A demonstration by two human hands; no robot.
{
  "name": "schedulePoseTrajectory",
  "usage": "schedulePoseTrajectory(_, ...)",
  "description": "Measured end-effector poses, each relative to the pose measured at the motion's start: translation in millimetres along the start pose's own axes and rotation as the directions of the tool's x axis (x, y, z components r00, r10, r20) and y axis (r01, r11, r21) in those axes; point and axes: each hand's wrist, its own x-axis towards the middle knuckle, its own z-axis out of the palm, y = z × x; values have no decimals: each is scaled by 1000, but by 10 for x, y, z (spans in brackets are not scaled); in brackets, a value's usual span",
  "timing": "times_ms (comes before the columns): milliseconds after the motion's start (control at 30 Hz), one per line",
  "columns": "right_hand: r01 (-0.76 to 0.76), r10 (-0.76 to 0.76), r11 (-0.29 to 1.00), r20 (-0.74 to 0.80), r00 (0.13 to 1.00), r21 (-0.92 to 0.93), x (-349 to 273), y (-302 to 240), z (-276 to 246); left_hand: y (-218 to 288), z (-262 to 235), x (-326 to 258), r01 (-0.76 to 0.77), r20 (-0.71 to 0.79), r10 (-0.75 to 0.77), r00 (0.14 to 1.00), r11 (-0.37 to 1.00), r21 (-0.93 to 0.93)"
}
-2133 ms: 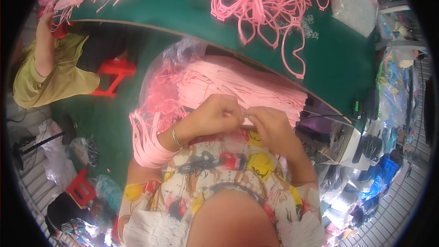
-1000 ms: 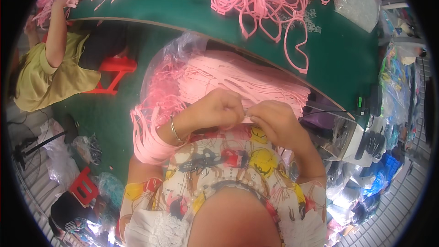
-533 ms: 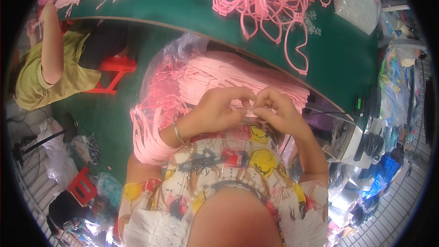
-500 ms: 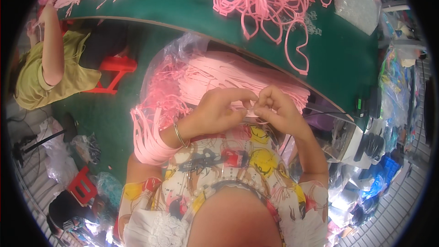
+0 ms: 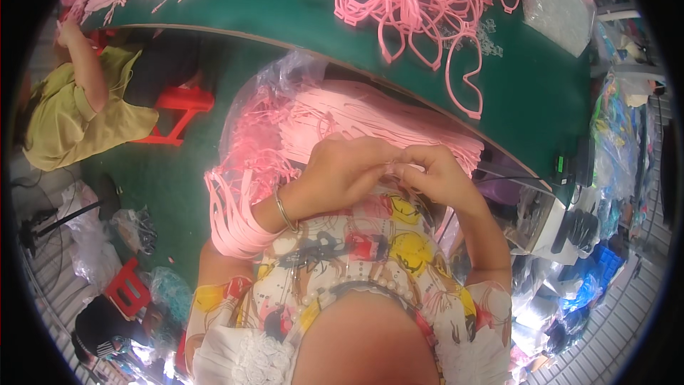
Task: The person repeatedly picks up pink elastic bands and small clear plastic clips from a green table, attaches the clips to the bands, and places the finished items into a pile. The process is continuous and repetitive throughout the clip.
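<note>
My left hand (image 5: 349, 171) and my right hand (image 5: 434, 175) meet over my lap, fingertips pinched together. Between them is a thin bit of pink strap (image 5: 415, 167), mostly covered by the fingers; its joint is too small to make out. A bunch of looped pink straps (image 5: 231, 224) hangs round my left forearm, just behind a metal bangle (image 5: 283, 210). Right beyond my hands, a thick bundle of long flat pink straps (image 5: 349, 110) lies under the table edge, with tangled pink straps in a clear plastic bag (image 5: 260, 103) at its left.
On the green table (image 5: 271, 14) lie a heap of looped pink straps (image 5: 410, 0), small clear plastic pieces (image 5: 488, 39) and a clear bag (image 5: 563, 11). A person in a yellow-green top (image 5: 85, 110) sits at the left, near a red stool (image 5: 178, 107). Plastic-wrapped goods (image 5: 613, 135) crowd the right.
My fingers have closed in tighter, with the left hand turned so its back covers more of the pinch. At the left, the other person's arm has shifted.
</note>
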Motion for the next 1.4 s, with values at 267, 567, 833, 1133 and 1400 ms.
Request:
schedulePoseTrajectory(267,338,-354,934,-192,915,-114,-14,47,92,1,-9,-38,11,-43,-11,999,1000,-19)
schedulePoseTrajectory(567,487,-683,708,-319,658,-512,108,77,219,-10,136,-61,401,80,-477,875,623,-672)
schedulePoseTrajectory(833,568,-770,596,-202,606,-568,33,-30,238,139,-32,-27,410,176,-379,908,720,-560)
schedulePoseTrajectory(1133,564,-767,586,-172,618,-581,-7,-50,260,181,-68,-83,-18,-122,55,991,958,285)
schedulePoseTrajectory(1400,152,-142,985,-107,984,86,-41,-168,197,144,-31,-101,-29,-170,101,980,925,379)
